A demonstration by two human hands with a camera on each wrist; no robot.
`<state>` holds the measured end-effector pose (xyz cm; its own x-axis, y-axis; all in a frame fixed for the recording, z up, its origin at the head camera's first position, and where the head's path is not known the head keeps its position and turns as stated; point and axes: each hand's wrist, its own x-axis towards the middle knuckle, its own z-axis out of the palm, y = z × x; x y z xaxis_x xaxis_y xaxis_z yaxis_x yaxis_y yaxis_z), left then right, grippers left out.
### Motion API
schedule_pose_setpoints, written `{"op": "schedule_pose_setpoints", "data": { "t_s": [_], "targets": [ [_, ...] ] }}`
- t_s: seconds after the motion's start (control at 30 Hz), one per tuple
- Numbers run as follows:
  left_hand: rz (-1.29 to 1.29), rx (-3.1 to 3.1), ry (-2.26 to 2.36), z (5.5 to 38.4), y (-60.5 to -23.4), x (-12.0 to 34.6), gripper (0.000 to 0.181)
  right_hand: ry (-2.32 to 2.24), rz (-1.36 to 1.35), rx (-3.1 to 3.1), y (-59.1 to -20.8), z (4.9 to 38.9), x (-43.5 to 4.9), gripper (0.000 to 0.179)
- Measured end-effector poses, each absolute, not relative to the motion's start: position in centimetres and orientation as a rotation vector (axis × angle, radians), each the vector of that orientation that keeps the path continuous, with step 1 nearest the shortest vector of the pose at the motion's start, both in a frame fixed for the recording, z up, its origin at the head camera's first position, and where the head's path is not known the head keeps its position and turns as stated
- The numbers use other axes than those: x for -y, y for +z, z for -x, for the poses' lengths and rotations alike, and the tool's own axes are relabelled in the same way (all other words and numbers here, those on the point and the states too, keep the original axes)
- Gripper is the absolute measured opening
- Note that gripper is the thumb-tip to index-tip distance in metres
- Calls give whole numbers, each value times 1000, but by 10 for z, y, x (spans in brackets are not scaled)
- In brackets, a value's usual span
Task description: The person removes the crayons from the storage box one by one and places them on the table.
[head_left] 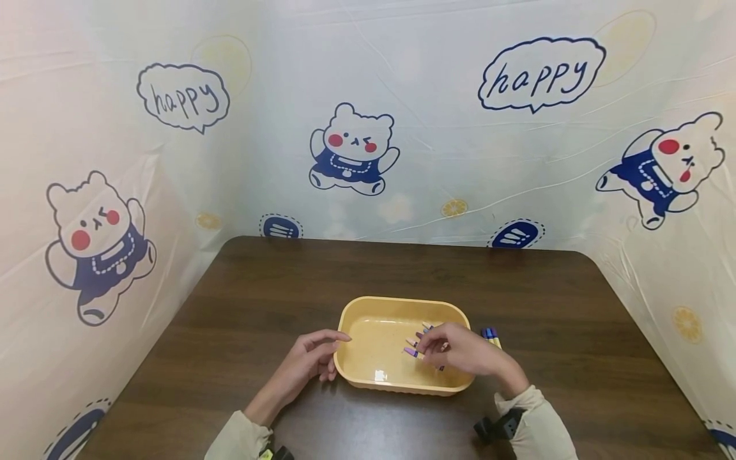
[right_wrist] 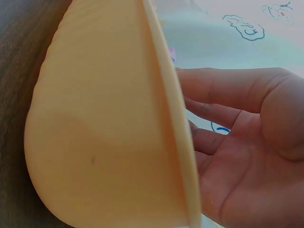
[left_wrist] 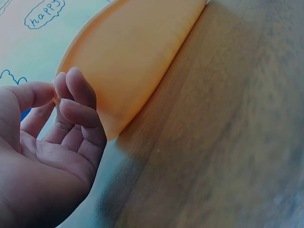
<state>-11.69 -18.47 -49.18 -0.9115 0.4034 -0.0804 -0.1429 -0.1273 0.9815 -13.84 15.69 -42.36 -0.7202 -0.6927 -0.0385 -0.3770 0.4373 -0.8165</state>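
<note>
A yellow plastic basin (head_left: 374,338) sits on the dark wooden table. At its left end, my left hand (head_left: 313,354) touches the rim, fingers loosely bent; the left wrist view shows several fingertips against the basin's outer wall (left_wrist: 137,52). My right hand (head_left: 454,348) is over the basin's right half, with several slim crayons (head_left: 411,352) at its fingertips, their pointed ends toward the left. A lilac tip (right_wrist: 172,53) shows above the rim in the right wrist view. The basin's wall hides the right fingertips there.
More crayons (head_left: 491,337), with blue and purple ends and yellow bodies, lie on the table just right of the basin. A brown wooden tabletop (head_left: 276,281) spreads around it. Printed cloth (head_left: 425,153) with cartoon bears hangs behind and at both sides.
</note>
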Motion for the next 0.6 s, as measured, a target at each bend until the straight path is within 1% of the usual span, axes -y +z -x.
{"op": "schedule_pose_setpoints", "data": {
  "t_s": [0.3, 0.6],
  "targets": [
    [-278, -1794, 2096, 117, -492, 185, 38, -1223, 853, -2376, -416, 138, -165, 7],
    [-296, -1784, 2093, 118, -493, 184, 34, -1257, 791, -2476, -408, 133, -170, 6]
  ]
}}
